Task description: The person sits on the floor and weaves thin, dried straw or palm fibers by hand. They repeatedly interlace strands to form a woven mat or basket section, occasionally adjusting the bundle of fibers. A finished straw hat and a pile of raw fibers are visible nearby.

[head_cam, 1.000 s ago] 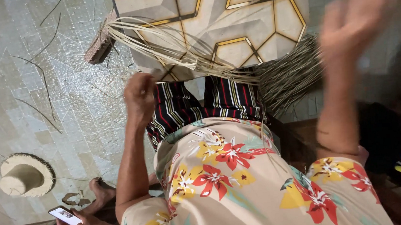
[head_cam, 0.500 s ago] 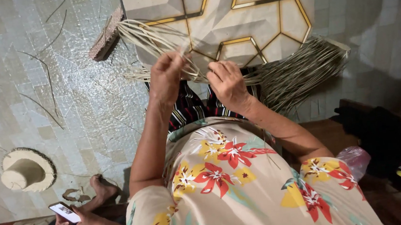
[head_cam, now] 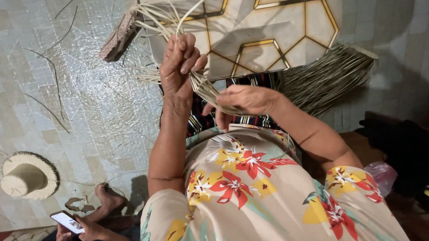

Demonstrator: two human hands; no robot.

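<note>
Straw strips [head_cam: 207, 88] run in a pale bundle above the lap, over a patterned panel [head_cam: 273, 26] (gold-lined hexagons). Left hand [head_cam: 180, 67] has its grip clamped on their upper part, right hand [head_cam: 246, 103] closed on the lower end; a straw hat [head_cam: 27, 175] lies on the tiled floor [head_cam: 88, 114].

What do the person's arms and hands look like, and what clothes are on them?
Both arms are bare from above the elbow down. The left hand and right hand wear no gloves, and no rings or watch show. The short sleeves belong to a loose beige shirt printed with big red and yellow flowers and green leaves. The fingernails look short and plain.
</note>
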